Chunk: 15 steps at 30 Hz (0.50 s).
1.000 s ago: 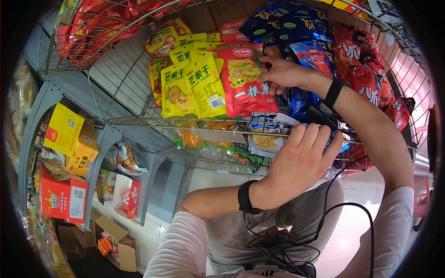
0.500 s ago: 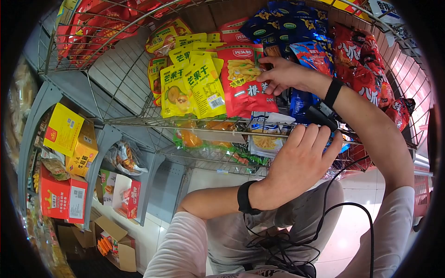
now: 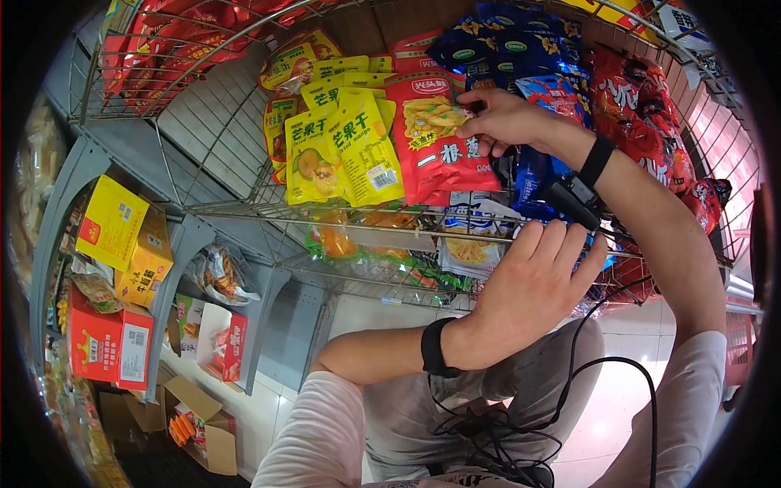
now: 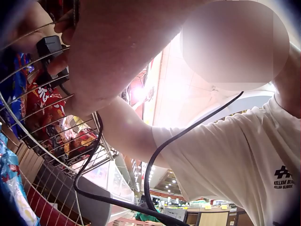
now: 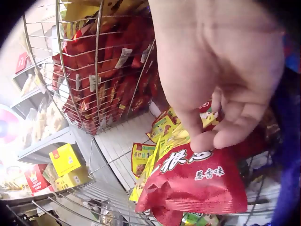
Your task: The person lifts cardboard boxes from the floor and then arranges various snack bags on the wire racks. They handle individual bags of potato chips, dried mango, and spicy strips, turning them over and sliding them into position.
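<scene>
In the head view, my right hand [image 3: 521,122] pinches the right edge of a red snack bag [image 3: 431,175] printed with yellow sticks. The right wrist view shows thumb and finger together at the upper part of this bag [image 5: 193,188]. Yellow dried mango bags [image 3: 370,159] lie against its left side. My left hand [image 3: 529,289] has its fingers bent over the front wire rim [image 3: 390,229] of the basket, just below my right wrist. Its fingertips are hidden in the head view; in the left wrist view, fingers [image 4: 59,63] overlap the black wrist camera [image 4: 49,49].
Blue snack bags [image 3: 512,41] and red snack bags [image 3: 626,106] fill the basket's right side. More red packets [image 3: 175,49] sit in a wire basket at upper left. Grey shelves with boxes [image 3: 110,337] stand at left. A black cable [image 3: 651,407] loops beside my right arm.
My right hand and the red bag have stayed nearly in place, the bag tilting slightly. The whole head view has shifted a little. My left hand still lies at the rim.
</scene>
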Each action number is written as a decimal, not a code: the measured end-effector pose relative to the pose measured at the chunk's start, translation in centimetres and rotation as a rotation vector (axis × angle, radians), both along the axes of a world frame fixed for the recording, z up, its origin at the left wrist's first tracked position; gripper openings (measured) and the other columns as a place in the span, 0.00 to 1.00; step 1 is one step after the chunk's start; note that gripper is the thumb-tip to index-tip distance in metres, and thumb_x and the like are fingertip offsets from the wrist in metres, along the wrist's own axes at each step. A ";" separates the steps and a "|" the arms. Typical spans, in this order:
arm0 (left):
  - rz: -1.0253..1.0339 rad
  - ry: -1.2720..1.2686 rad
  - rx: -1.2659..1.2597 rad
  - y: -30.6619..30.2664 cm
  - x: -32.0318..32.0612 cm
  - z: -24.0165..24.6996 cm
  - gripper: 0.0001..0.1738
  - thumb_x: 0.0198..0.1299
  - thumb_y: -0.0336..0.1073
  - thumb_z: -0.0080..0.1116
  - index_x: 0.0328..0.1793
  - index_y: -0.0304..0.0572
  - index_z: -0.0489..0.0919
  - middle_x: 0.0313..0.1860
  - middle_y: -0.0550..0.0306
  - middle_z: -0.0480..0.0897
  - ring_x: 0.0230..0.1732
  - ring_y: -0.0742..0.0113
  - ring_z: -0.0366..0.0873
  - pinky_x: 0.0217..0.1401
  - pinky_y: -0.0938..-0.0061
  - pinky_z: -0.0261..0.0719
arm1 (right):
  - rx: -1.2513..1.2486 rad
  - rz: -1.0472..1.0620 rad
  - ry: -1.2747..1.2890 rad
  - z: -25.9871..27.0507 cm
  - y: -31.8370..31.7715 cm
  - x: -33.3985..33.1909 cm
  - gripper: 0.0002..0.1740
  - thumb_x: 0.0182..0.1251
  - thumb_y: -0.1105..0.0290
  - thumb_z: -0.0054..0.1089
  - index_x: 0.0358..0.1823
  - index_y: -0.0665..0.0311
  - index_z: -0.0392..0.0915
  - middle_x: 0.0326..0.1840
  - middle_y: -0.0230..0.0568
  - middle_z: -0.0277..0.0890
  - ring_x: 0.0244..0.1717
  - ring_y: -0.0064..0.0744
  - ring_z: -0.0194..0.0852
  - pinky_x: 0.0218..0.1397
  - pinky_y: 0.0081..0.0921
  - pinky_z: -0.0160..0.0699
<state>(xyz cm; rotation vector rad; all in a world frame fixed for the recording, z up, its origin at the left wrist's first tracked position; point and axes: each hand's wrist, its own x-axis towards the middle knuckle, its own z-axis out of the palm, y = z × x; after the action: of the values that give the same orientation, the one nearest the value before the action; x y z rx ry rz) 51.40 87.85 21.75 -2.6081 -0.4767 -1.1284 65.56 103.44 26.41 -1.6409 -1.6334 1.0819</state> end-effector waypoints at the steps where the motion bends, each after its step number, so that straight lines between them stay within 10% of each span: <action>1: -0.001 0.001 0.004 0.0 0.0 0.0 0.23 0.53 0.36 0.60 0.57 0.41 0.82 0.38 0.58 0.72 0.39 0.64 0.69 0.42 0.68 0.66 | 0.015 -0.007 0.001 0.2 0.0 0.1 0.46 0.67 0.66 0.71 0.81 0.69 0.55 0.36 0.38 0.82 0.26 0.23 0.82 0.28 0.22 0.82; 5: -0.002 -0.003 0.003 0.0 0.0 -0.1 0.22 0.54 0.36 0.59 0.57 0.41 0.81 0.39 0.57 0.72 0.39 0.63 0.69 0.42 0.68 0.66 | 0.043 0.004 0.008 1.3 0.1 0.9 0.45 0.65 0.65 0.71 0.80 0.67 0.58 0.46 0.45 0.84 0.30 0.24 0.86 0.29 0.21 0.84; 8: 0.001 0.005 -0.002 0.0 0.0 0.0 0.22 0.54 0.36 0.59 0.57 0.41 0.81 0.39 0.57 0.72 0.39 0.63 0.69 0.42 0.68 0.66 | 0.131 0.008 0.062 1.5 0.5 1.4 0.43 0.65 0.64 0.71 0.79 0.64 0.62 0.26 0.37 0.80 0.24 0.20 0.78 0.28 0.19 0.80; 15: -0.005 0.009 -0.015 0.0 0.1 0.0 0.22 0.54 0.36 0.59 0.57 0.41 0.82 0.38 0.58 0.71 0.39 0.63 0.69 0.42 0.68 0.66 | 0.377 -0.031 0.077 3.1 0.8 1.9 0.41 0.65 0.62 0.72 0.78 0.62 0.65 0.30 0.33 0.79 0.26 0.19 0.78 0.29 0.21 0.81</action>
<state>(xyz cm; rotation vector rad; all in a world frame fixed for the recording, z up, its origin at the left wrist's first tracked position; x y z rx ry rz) 51.49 87.80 21.76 -2.6276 -0.4787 -1.1192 67.46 104.19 29.47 -1.3561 -1.6380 0.7551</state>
